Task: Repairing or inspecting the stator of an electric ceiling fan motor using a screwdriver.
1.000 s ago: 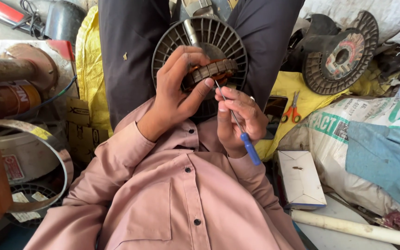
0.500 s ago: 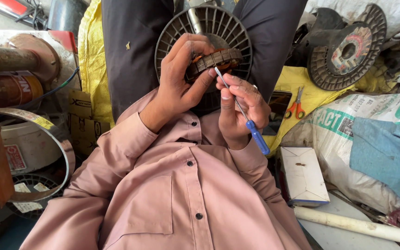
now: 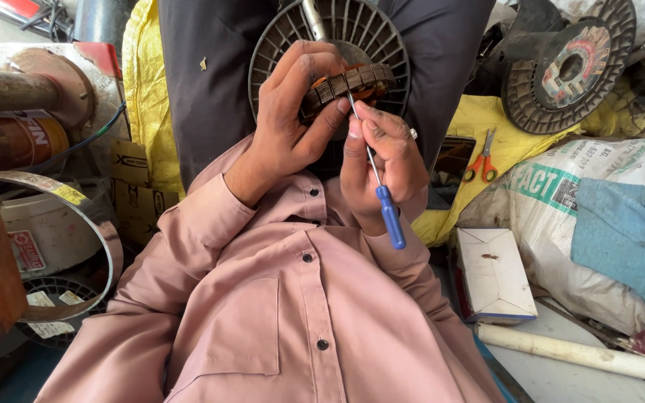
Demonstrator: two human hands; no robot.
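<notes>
My left hand grips a dark slotted motor armature core with copper showing in it, held in front of a round finned fan wheel on a metal shaft. My right hand holds a thin screwdriver with a blue handle. Its metal tip touches the lower edge of the core beside my left thumb. Both hands rest close together above my pink shirt sleeves.
Orange-handled scissors lie on yellow cloth to the right. A round finned disc, a printed white sack, a small white box and a white pipe fill the right side. Rusty pipes and tins crowd the left.
Both hands and the core have shifted slightly up and to the right in view. The screwdriver has swung more upright, its tip staying at the core.
</notes>
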